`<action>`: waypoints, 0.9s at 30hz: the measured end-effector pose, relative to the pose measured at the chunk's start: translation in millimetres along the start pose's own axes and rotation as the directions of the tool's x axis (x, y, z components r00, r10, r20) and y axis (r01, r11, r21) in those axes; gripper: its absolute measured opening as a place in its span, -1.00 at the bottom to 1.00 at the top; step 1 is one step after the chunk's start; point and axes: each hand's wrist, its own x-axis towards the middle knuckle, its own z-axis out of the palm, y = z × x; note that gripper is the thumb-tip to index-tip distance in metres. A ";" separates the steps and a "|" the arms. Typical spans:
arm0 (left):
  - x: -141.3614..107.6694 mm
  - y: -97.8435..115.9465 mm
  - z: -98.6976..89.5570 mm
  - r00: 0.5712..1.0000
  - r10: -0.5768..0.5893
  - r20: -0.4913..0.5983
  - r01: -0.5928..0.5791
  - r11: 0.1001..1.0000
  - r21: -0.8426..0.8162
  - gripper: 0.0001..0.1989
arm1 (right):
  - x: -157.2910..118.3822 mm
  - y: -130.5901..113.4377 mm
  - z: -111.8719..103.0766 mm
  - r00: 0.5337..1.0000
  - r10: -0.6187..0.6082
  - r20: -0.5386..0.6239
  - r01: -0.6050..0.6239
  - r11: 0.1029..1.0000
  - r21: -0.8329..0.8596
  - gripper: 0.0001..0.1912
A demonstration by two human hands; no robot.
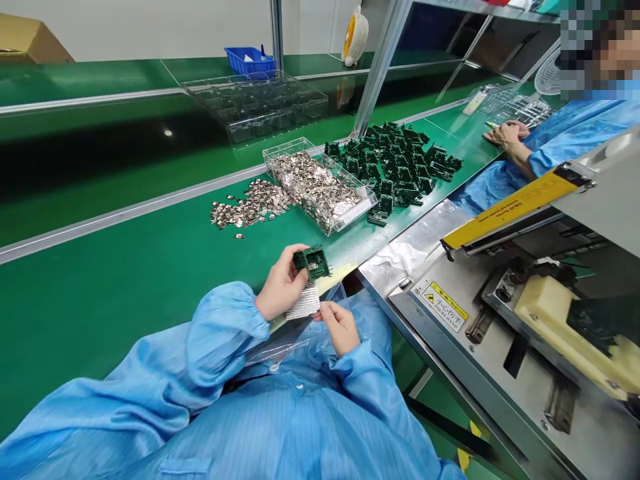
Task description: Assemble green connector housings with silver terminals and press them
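Observation:
My left hand [281, 287] is closed around a dark green plastic frame part [316, 263] with an open middle and thin pins at its side. Just below that part hangs a silver ribbed sheet [303, 304], its upper end by my left fingers. My right hand [341, 328] pinches at the sheet's lower right corner; whether a small piece is between the fingertips is hidden. Ahead of both hands stands a clear plastic box [367, 205] full of small silver metal pieces [315, 183]. More such pieces [255, 203] lie loose to its left.
Many dark green parts [395, 163] are heaped right of the box. A metal press machine [480, 300] with a warning label stands close on my right. Clear trays [280, 110] and a blue bin [250, 63] lie farther back. A co-worker's hands [507, 135] rest at the far right.

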 end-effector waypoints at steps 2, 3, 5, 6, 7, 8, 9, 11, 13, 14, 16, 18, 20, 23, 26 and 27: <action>3.1 -4.0 4.8 0.998 0.023 0.052 -0.027 0.996 0.085 -0.63 | 3.0 5.9 5.3 0.999 -0.038 0.032 0.038 0.999 -0.001 -0.57; 3.0 -5.0 6.3 0.997 0.027 0.075 -0.037 0.991 0.132 -0.63 | 3.5 8.2 7.4 0.997 -0.060 0.042 0.060 0.998 -0.003 -0.59; 1.6 -5.2 7.9 0.994 0.034 0.102 -0.056 0.973 0.225 -0.63 | 3.2 12.2 10.2 0.993 -0.106 0.043 0.106 0.994 -0.009 -0.62; 0.9 -4.7 8.0 0.993 0.041 0.108 -0.068 0.964 0.258 -0.63 | 2.6 14.0 11.1 0.991 -0.129 0.035 0.130 0.991 -0.013 -0.64; 0.5 -4.1 7.9 0.993 0.052 0.109 -0.081 0.957 0.279 -0.62 | 2.0 15.7 11.6 0.988 -0.152 0.022 0.152 0.988 -0.018 -0.65; 0.3 -3.3 7.7 0.992 0.061 0.109 -0.091 0.952 0.293 -0.63 | 1.5 17.2 12.0 0.985 -0.173 0.009 0.173 0.985 -0.025 -0.66; 0.4 -2.6 7.5 0.992 0.069 0.108 -0.099 0.948 0.301 -0.63 | 1.2 18.5 12.2 0.982 -0.191 -0.001 0.191 0.981 -0.032 -0.66; 1.0 -1.1 7.4 0.991 0.078 0.105 -0.108 0.945 0.310 -0.63 | 1.3 20.4 12.5 0.975 -0.221 -0.014 0.220 0.974 -0.050 -0.67; 1.5 0.3 7.7 0.992 0.076 0.097 -0.103 0.941 0.322 -0.63 | 1.6 21.8 13.0 0.971 -0.240 -0.016 0.238 0.969 -0.068 -0.68; 1.6 1.0 7.9 0.993 0.069 0.094 -0.097 0.940 0.329 -0.64 | 1.5 22.5 13.6 0.969 -0.245 -0.018 0.243 0.967 -0.078 -0.69; 1.6 2.0 8.2 0.994 0.053 0.092 -0.081 0.938 0.336 -0.64 | 0.4 24.6 15.8 0.968 -0.250 -0.030 0.245 0.964 -0.101 -0.69; 1.6 2.1 8.4 0.995 0.047 0.091 -0.074 0.940 0.332 -0.63 | -2.2 28.5 19.1 0.969 -0.243 -0.049 0.235 0.964 -0.128 -0.68; 1.7 1.3 8.2 0.994 0.055 0.089 -0.082 0.942 0.326 -0.62 | -5.5 34.4 22.0 0.973 -0.221 -0.060 0.209 0.965 -0.161 -0.65; 2.1 -0.4 7.9 0.993 0.067 0.096 -0.095 0.940 0.329 -0.62 | -8.0 44.6 21.2 0.986 -0.162 -0.047 0.149 0.966 -0.211 -0.60; 2.3 -0.8 7.8 0.994 0.055 0.097 -0.083 0.944 0.320 -0.63 | -3.9 51.4 12.0 0.996 -0.089 -0.001 0.085 0.958 -0.273 -0.62; 2.3 -0.7 7.7 0.994 0.053 0.093 -0.079 0.948 0.309 -0.62 | -1.4 52.3 7.8 0.998 -0.066 0.016 0.068 0.951 -0.301 -0.64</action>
